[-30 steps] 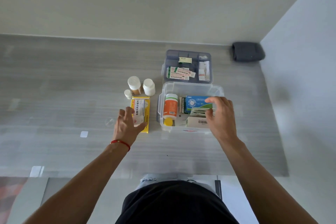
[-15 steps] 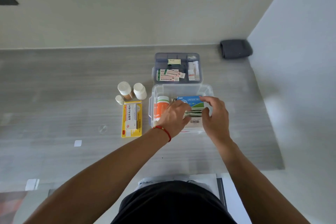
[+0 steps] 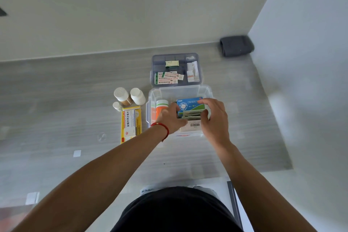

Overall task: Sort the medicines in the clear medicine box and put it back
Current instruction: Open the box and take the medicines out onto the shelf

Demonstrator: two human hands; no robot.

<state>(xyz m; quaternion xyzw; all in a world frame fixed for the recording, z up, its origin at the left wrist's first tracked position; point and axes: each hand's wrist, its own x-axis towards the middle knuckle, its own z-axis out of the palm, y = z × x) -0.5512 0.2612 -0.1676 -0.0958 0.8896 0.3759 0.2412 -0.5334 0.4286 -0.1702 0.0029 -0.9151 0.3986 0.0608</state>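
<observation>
Both hands reach into the clear plastic medicine box (image 3: 204, 90) on the grey bench (image 3: 56, 100): the left hand (image 3: 170, 118) and right hand (image 3: 214, 117) pinch a stack of greenish sachets (image 3: 191, 115) beside the blue-green carton (image 3: 190, 104).

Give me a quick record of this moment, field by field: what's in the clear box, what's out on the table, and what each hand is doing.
clear box: orange bottle, blue carton, sachets, barcoded carton
left of box: three white-capped bottles, yellow carton lying flat
behind box: grey divider tray with small packets
left hand: inside box, touching the sachets
right hand: fingers curled round the sachets' right end
far corner: dark folded cloth
</observation>
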